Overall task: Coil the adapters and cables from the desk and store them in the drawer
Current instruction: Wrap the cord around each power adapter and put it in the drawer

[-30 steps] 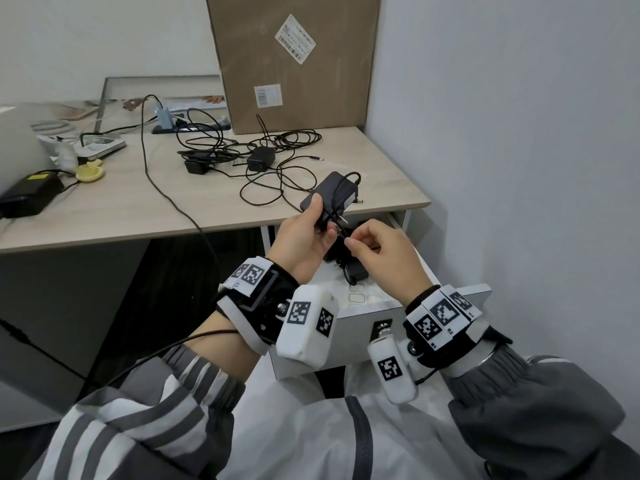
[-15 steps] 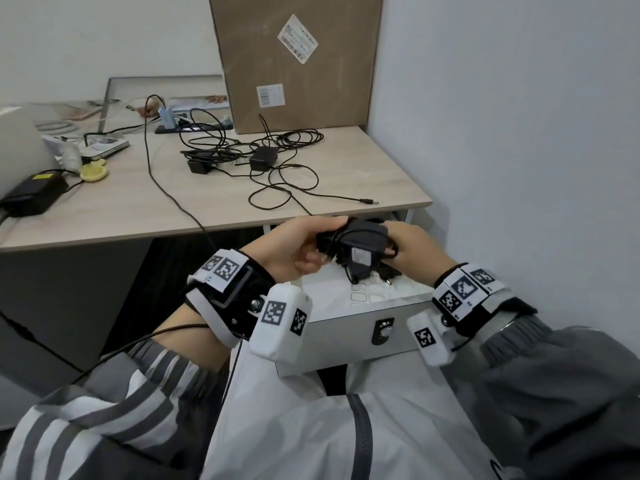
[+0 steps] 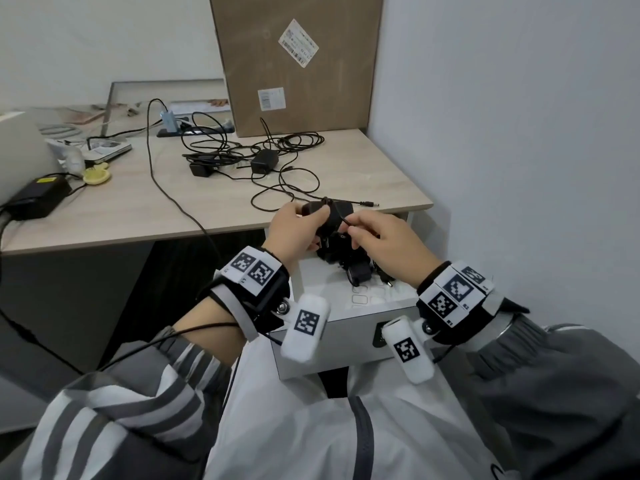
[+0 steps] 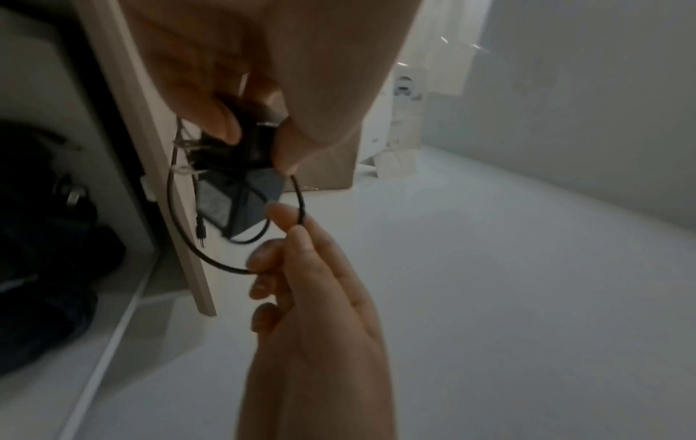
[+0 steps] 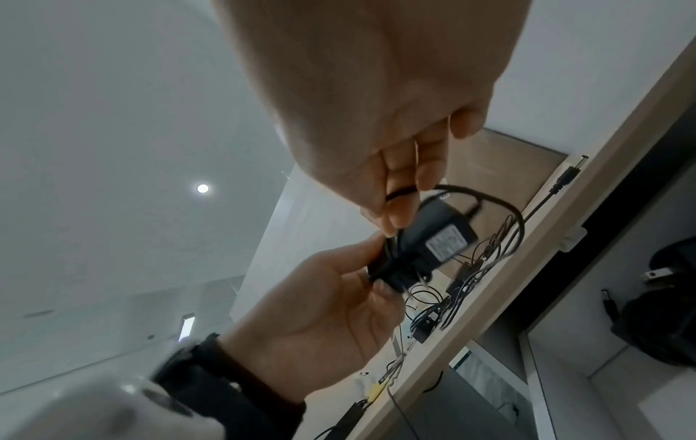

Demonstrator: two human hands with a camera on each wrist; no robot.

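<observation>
Black and boxy, the adapter (image 3: 332, 216) sits clamped in the left hand (image 3: 294, 230), thumb on one face and fingers curled round the other, so that hand's grip is closed tight on it. Its thin black cable (image 4: 299, 196) arcs out from the body in a loose loop, and the right hand (image 3: 384, 244) pinches that loop between thumb and fingertips (image 4: 290, 220), its grip likewise together on the cord. In the right wrist view the adapter's label (image 5: 448, 241) faces the camera, with the cable curving round its far end. Both hands hover just above the open white drawer (image 3: 346, 313), which juts out beneath the front edge of the pale wood bench (image 3: 121, 209); dark adapters (image 3: 356, 268) already lie inside it, directly under the held one. Near the bench's edge, just beyond the hands, a barrel plug (image 3: 367, 204) ends a cable that trails back to a tangle of black cords and two small adapters (image 3: 265, 161) further in. A large power brick (image 3: 38, 199) sits at the bench's left, and a cardboard panel (image 3: 294, 64) leans against the wall behind.
</observation>
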